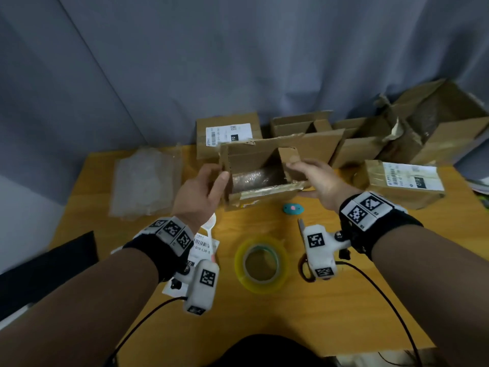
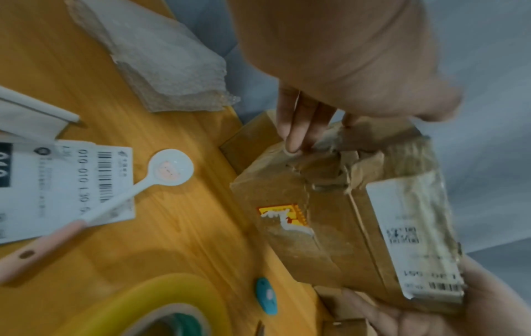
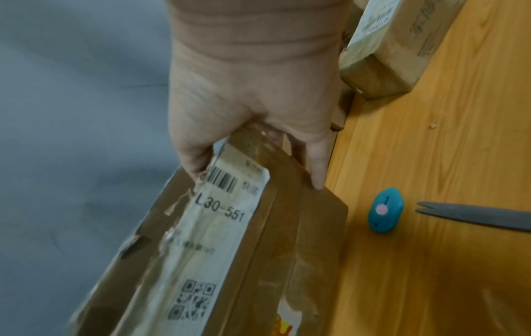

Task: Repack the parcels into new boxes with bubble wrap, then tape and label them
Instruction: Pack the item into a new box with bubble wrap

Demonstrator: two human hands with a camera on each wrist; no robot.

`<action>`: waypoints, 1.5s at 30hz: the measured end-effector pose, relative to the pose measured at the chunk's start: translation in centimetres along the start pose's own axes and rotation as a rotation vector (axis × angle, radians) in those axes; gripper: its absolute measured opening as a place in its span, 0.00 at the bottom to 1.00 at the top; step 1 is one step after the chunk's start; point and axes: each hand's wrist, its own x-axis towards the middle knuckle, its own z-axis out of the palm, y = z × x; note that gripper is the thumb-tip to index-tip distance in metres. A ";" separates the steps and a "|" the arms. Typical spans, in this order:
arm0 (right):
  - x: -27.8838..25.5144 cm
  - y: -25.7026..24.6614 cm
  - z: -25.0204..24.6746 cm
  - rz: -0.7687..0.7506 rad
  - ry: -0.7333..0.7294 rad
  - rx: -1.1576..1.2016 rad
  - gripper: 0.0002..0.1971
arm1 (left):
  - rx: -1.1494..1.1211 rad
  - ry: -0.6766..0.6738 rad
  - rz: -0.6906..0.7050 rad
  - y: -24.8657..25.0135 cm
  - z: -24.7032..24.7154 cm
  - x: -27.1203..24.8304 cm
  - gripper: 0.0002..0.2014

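An opened cardboard box (image 1: 260, 178) is held above the wooden table (image 1: 304, 308), its open top turned toward the camera. Its left end is gripped by the left hand (image 1: 199, 192), its right end by the right hand (image 1: 315, 181), fingers curled around the edges. Nearer than the box, a tape roll (image 1: 260, 263) lies on the table; left of the box lies bubble wrap (image 1: 145, 181).

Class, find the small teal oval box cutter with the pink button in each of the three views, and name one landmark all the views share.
Head: small teal oval box cutter at centre, on the table below the held box.
Left wrist: bottom centre, beside the tape roll.
Right wrist: right of centre, by the scissor tips.
Shared landmark: opened brown cardboard box held by both hands.
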 end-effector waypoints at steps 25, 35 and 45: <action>-2.2 6.2 -27.5 0.100 0.172 -0.845 0.18 | -0.228 -0.756 -0.400 21.8 21.1 -1.0 0.31; -0.2 11.6 -35.9 0.240 0.466 -0.647 0.21 | 0.182 -0.755 0.063 22.7 28.0 0.9 0.24; 1.9 7.5 -30.7 -0.314 0.818 -0.850 0.32 | 0.757 -0.815 0.369 19.1 31.8 8.7 0.39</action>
